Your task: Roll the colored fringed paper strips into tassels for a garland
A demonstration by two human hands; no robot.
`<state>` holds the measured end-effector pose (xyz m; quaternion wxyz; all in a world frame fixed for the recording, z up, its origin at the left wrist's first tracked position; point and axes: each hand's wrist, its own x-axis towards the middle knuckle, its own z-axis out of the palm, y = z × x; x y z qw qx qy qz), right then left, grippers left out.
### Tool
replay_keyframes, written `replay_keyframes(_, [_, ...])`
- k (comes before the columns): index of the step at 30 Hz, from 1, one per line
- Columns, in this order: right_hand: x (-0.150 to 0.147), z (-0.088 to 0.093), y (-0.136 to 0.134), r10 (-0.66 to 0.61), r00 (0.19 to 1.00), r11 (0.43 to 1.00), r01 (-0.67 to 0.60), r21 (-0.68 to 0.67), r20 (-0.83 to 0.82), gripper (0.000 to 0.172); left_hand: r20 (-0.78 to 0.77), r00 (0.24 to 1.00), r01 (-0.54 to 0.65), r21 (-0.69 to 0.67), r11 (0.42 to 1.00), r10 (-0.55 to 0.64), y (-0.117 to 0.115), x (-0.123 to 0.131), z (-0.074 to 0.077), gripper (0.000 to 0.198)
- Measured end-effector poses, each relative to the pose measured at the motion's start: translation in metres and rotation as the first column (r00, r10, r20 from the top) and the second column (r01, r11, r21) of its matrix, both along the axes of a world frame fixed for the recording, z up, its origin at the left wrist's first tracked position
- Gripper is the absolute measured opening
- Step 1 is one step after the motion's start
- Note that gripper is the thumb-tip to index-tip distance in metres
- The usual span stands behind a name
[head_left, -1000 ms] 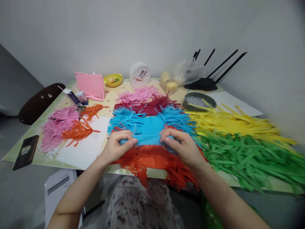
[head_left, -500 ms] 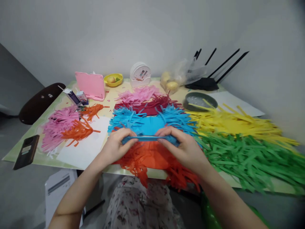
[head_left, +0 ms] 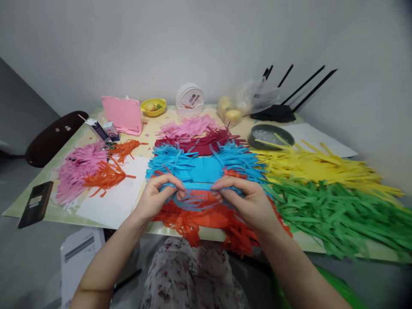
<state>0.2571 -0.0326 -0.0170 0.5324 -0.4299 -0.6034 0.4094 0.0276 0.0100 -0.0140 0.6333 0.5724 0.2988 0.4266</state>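
A narrow blue paper band (head_left: 197,186) is stretched level between my two hands, with loose strips hanging under its left part. My left hand (head_left: 161,194) pinches its left end, and my right hand (head_left: 245,195) pinches the right end. Beneath and in front of them lies orange fringed paper (head_left: 210,216), its strips drooping over the table's near edge. Just beyond my hands is a blue fringed sheet (head_left: 206,168), flat in the middle with cut strips at both sides. Dark red fringed paper (head_left: 202,146) and pink fringed paper (head_left: 188,128) lie farther back.
Yellow fringe (head_left: 322,165) and green fringe (head_left: 337,210) cover the right side. Pink and orange tassels (head_left: 104,175), white paper (head_left: 117,201) and a phone (head_left: 36,204) lie left. Behind stand a pink tablet case (head_left: 122,115), yellow bowl (head_left: 153,112), dark round dish (head_left: 271,136) and router (head_left: 273,113).
The blue piece between my hands has opened out from a tight fold, and strips now dangle below it. My fingers have shifted their hold along its ends.
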Motion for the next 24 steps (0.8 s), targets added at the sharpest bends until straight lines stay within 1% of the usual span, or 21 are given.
replay_keyframes(3, [0.000,0.003,-0.001,0.020,0.998,0.998,-0.024,0.066,0.060,0.026,-0.004,1.000,0.029,0.041,0.999,-0.029,0.000,0.000,0.000,0.019])
replay_keyframes(5, [0.000,0.006,-0.001,0.017,0.993,0.992,-0.032,0.122,0.116,0.023,-0.073,0.997,0.013,0.086,0.996,-0.007,0.000,0.001,0.002,0.024])
replay_keyframes(7, [-0.001,0.008,-0.002,-0.015,0.984,0.988,-0.013,0.156,0.179,0.017,-0.197,0.977,-0.043,0.173,0.984,0.077,-0.002,0.002,0.006,0.028])
replay_keyframes(9, [-0.003,0.009,-0.003,-0.078,0.964,0.988,0.040,0.152,0.253,0.012,-0.312,0.934,-0.081,0.293,0.953,0.175,-0.003,0.004,0.009,0.031])
replay_keyframes(11, [-0.004,0.009,-0.004,-0.145,0.932,0.985,0.103,0.141,0.333,0.007,-0.364,0.900,-0.076,0.411,0.908,0.240,-0.006,0.005,0.011,0.028])
replay_keyframes(12, [-0.005,0.010,-0.004,-0.167,0.913,0.982,0.120,0.146,0.372,0.010,-0.377,0.890,-0.064,0.455,0.888,0.257,-0.007,0.005,0.012,0.023])
replay_keyframes(14, [-0.005,0.010,-0.005,-0.190,0.878,0.977,0.123,0.176,0.440,0.018,-0.402,0.877,-0.031,0.499,0.866,0.262,-0.009,0.005,0.012,0.005])
replay_keyframes(15, [-0.005,0.010,-0.005,-0.198,0.863,0.974,0.120,0.192,0.466,0.017,-0.419,0.870,-0.015,0.506,0.862,0.261,-0.009,0.005,0.011,0.007])
replay_keyframes(16, [-0.004,0.011,-0.005,-0.204,0.850,0.972,0.118,0.202,0.487,0.015,-0.436,0.860,-0.004,0.511,0.860,0.263,-0.009,0.004,0.011,0.015])
replay_keyframes(17, [-0.004,0.012,-0.005,-0.207,0.842,0.972,0.117,0.204,0.499,0.013,-0.452,0.850,0.001,0.514,0.858,0.269,-0.009,0.004,0.011,0.019])
replay_keyframes(19, [-0.004,0.013,-0.005,-0.190,0.851,0.977,0.116,0.178,0.489,0.011,-0.468,0.839,-0.003,0.507,0.862,0.278,-0.008,0.004,0.012,0.014])
replay_keyframes(20, [-0.004,0.014,-0.005,-0.169,0.868,0.983,0.113,0.146,0.467,0.009,-0.461,0.847,-0.012,0.483,0.876,0.266,-0.007,0.004,0.013,0.010])
replay_keyframes(22, [-0.004,0.014,-0.005,-0.106,0.922,0.994,0.096,0.046,0.372,0.008,-0.404,0.895,-0.031,0.367,0.930,0.189,-0.006,0.004,0.015,0.011])
replay_keyframes(24, [-0.004,0.012,-0.004,-0.064,0.969,0.995,0.080,-0.059,0.241,0.010,-0.296,0.950,-0.036,0.203,0.979,0.096,-0.006,0.004,0.015,0.013])
